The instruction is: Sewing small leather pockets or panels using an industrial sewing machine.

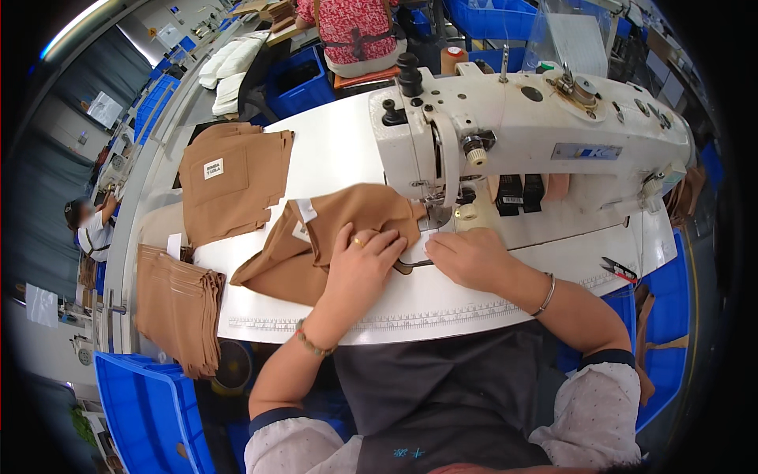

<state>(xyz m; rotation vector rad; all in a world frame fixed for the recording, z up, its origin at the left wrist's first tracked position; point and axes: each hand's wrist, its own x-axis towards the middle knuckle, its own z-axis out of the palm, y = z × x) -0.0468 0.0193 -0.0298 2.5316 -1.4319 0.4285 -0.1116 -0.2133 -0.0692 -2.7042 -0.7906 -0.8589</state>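
Note:
A brown fabric piece (359, 207) lies bunched and folded on the white sewing table, its far right end at the needle area of a white sewing machine (521, 126). A small white label (302, 225) shows on its fold. My left hand (367, 257) rests on the cloth with fingers spread, pressing it from above. Just right of the presser foot (438, 215) and nearer to me, my right hand (472, 257) is closed, thumb and forefinger pinched together. What sits between those fingertips, if anything, is too small to tell.
Brown fabric panels (237, 186) are piled on the table's left, with a thicker folded stack (178, 304) nearer me. Thread snips (620, 269) lie at the right. A printed ruler (442, 314) runs along the front edge. Blue bins (146, 411) flank the table; another person (355, 31) sits beyond.

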